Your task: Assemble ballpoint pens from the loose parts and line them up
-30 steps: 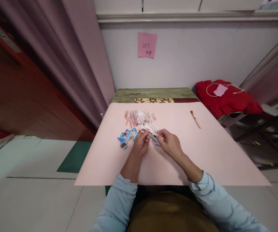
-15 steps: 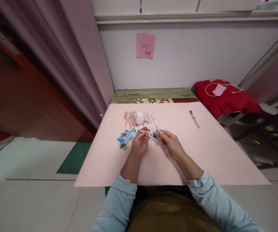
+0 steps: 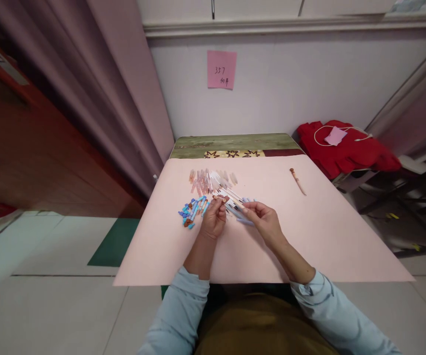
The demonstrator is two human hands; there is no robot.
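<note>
My left hand [image 3: 213,219] is closed, pinching a short beige pen part with a brown end [image 3: 220,198]. Opposite it, my right hand [image 3: 264,219] grips a slim beige pen barrel [image 3: 237,199] that slants toward the left hand. The two parts nearly meet; whether they touch I cannot tell. Just beyond the hands lie thin white pen refills [image 3: 228,191] with dark tips. To the left is a heap of blue and brown pen parts [image 3: 194,211]. Bluish clear tubes [image 3: 245,221] lie partly hidden under my right hand.
Pinkish and clear tubes [image 3: 202,181] lie toward the back of the pink-covered table [image 3: 153,251]. A beige pen with a brown top [image 3: 297,181] rests at right. Red cloth with a white cord [image 3: 346,153] sits beyond the right edge. A wall [image 3: 268,88] stands behind.
The beige barrel in my right hand has swung from pointing up and away to pointing left, toward the part in my left hand. The left hand has barely moved.
</note>
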